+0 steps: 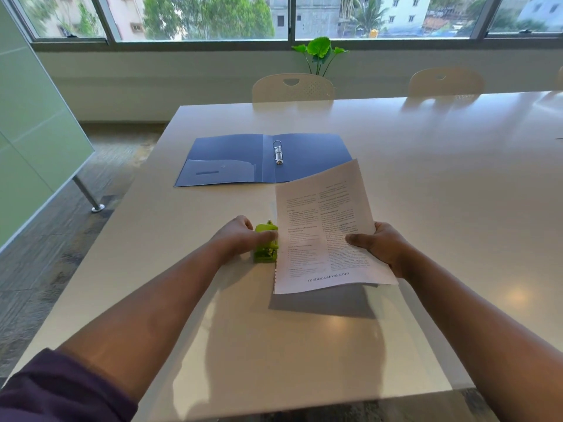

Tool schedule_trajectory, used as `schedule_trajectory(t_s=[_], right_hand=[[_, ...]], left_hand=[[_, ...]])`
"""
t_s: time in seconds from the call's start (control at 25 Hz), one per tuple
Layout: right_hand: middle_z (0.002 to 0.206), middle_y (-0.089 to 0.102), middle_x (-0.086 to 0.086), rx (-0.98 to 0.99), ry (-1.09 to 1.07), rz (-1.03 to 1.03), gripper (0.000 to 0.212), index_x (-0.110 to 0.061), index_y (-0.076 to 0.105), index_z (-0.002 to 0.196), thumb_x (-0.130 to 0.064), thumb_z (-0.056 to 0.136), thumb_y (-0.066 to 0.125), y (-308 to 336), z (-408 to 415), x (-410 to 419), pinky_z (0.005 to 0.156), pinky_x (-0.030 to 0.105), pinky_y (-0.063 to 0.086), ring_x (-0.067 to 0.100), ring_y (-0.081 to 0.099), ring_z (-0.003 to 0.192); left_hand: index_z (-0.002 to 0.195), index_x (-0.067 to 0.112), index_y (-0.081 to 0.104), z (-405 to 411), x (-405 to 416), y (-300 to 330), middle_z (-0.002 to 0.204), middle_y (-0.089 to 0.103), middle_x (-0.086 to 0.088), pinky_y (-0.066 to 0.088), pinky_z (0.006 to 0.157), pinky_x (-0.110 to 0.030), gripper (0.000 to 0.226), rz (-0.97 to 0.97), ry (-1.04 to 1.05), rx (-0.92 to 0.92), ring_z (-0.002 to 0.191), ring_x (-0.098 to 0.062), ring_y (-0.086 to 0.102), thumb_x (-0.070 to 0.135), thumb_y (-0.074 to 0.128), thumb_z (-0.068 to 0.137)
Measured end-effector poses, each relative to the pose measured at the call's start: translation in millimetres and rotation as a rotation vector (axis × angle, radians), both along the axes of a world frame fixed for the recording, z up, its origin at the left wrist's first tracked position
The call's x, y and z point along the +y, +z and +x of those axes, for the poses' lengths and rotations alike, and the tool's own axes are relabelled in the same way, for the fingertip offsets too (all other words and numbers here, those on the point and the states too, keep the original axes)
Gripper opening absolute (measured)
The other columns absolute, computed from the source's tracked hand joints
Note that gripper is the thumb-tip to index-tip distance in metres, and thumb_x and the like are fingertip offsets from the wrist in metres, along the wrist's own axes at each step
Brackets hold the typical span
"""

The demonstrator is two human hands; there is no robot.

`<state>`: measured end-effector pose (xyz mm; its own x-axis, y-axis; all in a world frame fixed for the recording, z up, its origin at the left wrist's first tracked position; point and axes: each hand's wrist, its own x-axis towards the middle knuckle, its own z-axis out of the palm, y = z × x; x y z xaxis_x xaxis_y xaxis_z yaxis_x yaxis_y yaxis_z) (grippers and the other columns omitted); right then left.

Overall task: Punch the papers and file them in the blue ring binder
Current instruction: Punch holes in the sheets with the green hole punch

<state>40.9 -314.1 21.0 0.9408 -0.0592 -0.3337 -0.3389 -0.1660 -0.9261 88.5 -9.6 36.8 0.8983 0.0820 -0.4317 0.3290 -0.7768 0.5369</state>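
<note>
Gripping the green hole punch (266, 243) from its left side, the left hand (240, 239) curls around it, while the right hand (379, 243) pinches the papers (326, 229), whose left edge meets the punch. Beyond the punch, the blue ring binder (262, 158) lies open on the counter (426, 184).

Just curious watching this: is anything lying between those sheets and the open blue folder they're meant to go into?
Nothing visible does. The papers, held by the right hand, already overlap the blue ring binder's near corner, and its rings stand uncovered.
</note>
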Motion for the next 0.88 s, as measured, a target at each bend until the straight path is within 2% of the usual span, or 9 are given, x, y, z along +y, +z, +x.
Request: schedule_trajectory(t_s=[0.08,0.16,0.24,0.36,0.44,0.56,0.68,0.8,0.88], right_hand=[[0.104,0.077,0.005,-0.02,-0.025,0.016,0.024,-0.014,0.07,0.112,-0.004,0.09,0.073,3,-5,-15,0.067,0.036,0.061,0.027,0.075,0.083],[0.107,0.077,0.01,-0.034,-0.05,0.032,0.026,-0.01,0.071,0.114,-0.002,0.088,0.073,6,-10,-31,0.068,0.036,0.061,0.027,0.076,0.081],[0.109,0.078,0.012,-0.044,-0.065,0.048,0.027,-0.01,0.071,0.114,-0.003,0.088,0.074,10,-16,-46,0.068,0.037,0.062,0.028,0.076,0.081],[0.114,0.077,0.013,-0.076,-0.066,0.104,0.032,-0.008,0.07,0.119,-0.003,0.088,0.073,17,-26,-66,0.078,0.043,0.062,0.034,0.075,0.092],[0.115,0.076,0.014,-0.089,-0.078,0.13,0.034,-0.006,0.069,0.122,-0.003,0.088,0.072,20,-32,-81,0.085,0.048,0.061,0.037,0.074,0.096],[0.119,0.074,0.016,-0.063,-0.074,0.159,0.042,-0.005,0.068,0.125,-0.005,0.083,0.078,17,-39,-105,0.093,0.057,0.056,0.044,0.071,0.104],[0.12,0.074,0.016,-0.021,-0.089,0.141,0.042,-0.005,0.066,0.126,-0.003,0.085,0.075,13,-44,-126,0.093,0.057,0.056,0.043,0.071,0.107],[0.119,0.074,0.016,0.015,-0.098,0.158,0.032,-0.006,0.065,0.126,-0.004,0.094,0.065,13,-47,-144,0.086,0.05,0.061,0.04,0.072,0.106],[0.117,0.075,0.016,0.054,-0.122,0.12,0.023,-0.007,0.064,0.122,-0.007,0.1,0.058,14,-46,-158,0.088,0.049,0.061,0.038,0.073,0.105]], left_hand=[[0.134,0.02,0.053,-2,-3,7,0.136,0.057,-0.007,0.053,0.092,-0.041,0.086,0.16,-0.025,-0.142,0.117,-0.028,0.058,0.079,0.067,0.074],[0.137,0.019,0.053,-5,-17,15,0.142,0.053,-0.008,0.05,0.093,-0.042,0.076,0.255,-0.087,-0.471,0.125,-0.03,0.054,0.07,0.067,0.082],[0.142,0.015,0.051,-8,-45,23,0.145,0.053,-0.008,0.05,0.101,-0.043,0.066,0.0,-0.11,-0.584,0.126,-0.029,0.056,0.052,0.069,0.09],[0.151,0.011,0.037,-9,-93,32,0.146,0.056,-0.009,0.05,0.105,-0.047,0.072,-0.569,0.047,-0.156,0.125,-0.032,0.059,0.036,0.072,0.093],[0.143,0.007,0.044,-10,-117,31,0.127,0.069,-0.012,0.059,0.09,-0.049,0.055,-0.797,0.109,0.095,0.11,-0.033,0.069,0.025,0.069,0.097],[0.123,0.008,0.058,-16,-144,23,0.113,0.075,-0.012,0.062,0.081,-0.05,0.02,-0.858,0.09,0.154,0.1,-0.034,0.073,0.012,0.055,0.104],[0.116,0.012,0.06,-20,-170,16,0.114,0.073,-0.011,0.063,0.075,-0.046,0.015,-0.848,0.085,0.139,0.098,-0.033,0.073,0.007,0.051,0.105],[0.111,0.017,0.061,-24,-195,13,0.109,0.073,-0.007,0.062,0.059,-0.036,0.014,-0.829,0.084,0.093,0.09,-0.028,0.074,0.008,0.052,0.105],[0.108,0.018,0.062,-26,-211,8,0.109,0.074,-0.006,0.061,0.058,-0.034,0.015,-0.83,0.082,0.058,0.087,-0.026,0.075,0.008,0.052,0.104]])
